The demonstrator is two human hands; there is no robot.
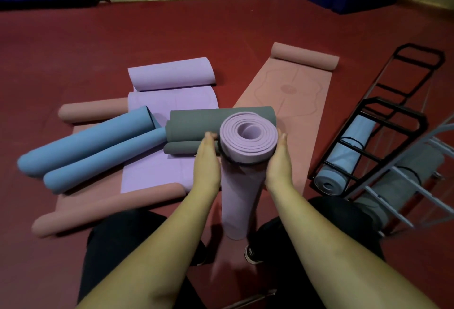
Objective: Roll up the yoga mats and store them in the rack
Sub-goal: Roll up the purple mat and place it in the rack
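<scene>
A rolled purple yoga mat (242, 193) stands upright between my knees, its spiral end facing me and a black band (227, 159) round its top. My left hand (207, 161) presses flat on its left side and my right hand (278, 161) on its right side, fingers pointing up. A black rack (390, 112) lies to the right with a rolled light blue mat (348, 159) in it. Beside it a white rack (403, 191) holds a rolled grey mat (403, 173).
On the red floor ahead lie a blue mat (86, 154) curled from both ends, a grey mat (216, 117), a part-unrolled purple mat (169, 100), a pink mat (292, 92) and another pink mat (108, 203) underneath. Blue padded equipment stands at the far wall.
</scene>
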